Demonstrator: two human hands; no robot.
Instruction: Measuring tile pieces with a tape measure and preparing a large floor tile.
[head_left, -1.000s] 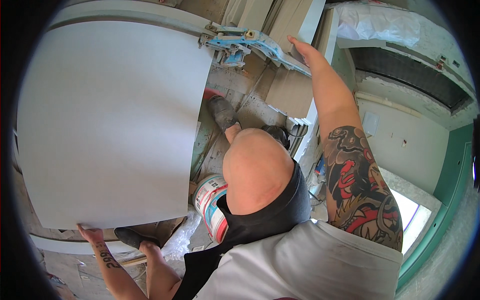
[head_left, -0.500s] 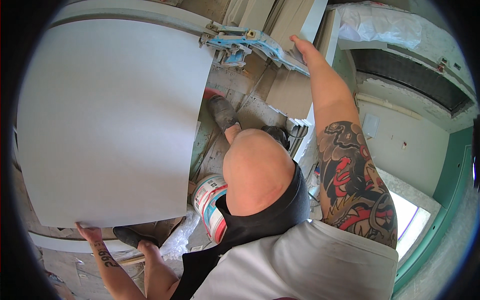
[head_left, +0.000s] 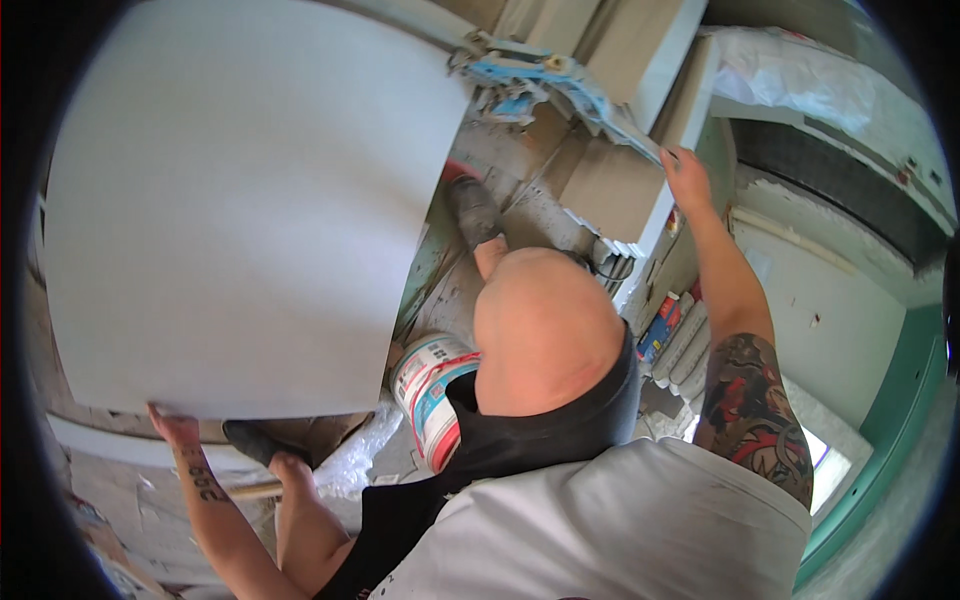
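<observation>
A large pale grey tile [head_left: 240,220] fills the left side, face up. My left hand [head_left: 175,427] grips its near edge close to the left corner, with part of the fingers hidden by the edge. At the tile's far right corner sits a worn metal tool with blue parts [head_left: 515,75], which looks like a manual tile cutter. Its long lever handle [head_left: 610,118] reaches out to the right. My right hand [head_left: 686,180] is closed round the end of that handle, arm stretched forward.
A white, red and blue bucket [head_left: 430,390] stands beside my bent knee [head_left: 545,325]. Crumpled clear plastic [head_left: 365,455] lies near my shoe [head_left: 265,440]. Stacked long boards or tiles [head_left: 620,190] stand at the far right. Several tube-like packs [head_left: 685,345] lie below my right arm.
My right hand has gone from extended fingers by the lever handle to a closed grip on its end. My left hand stays on the tile's edge. The view has shifted slightly.
</observation>
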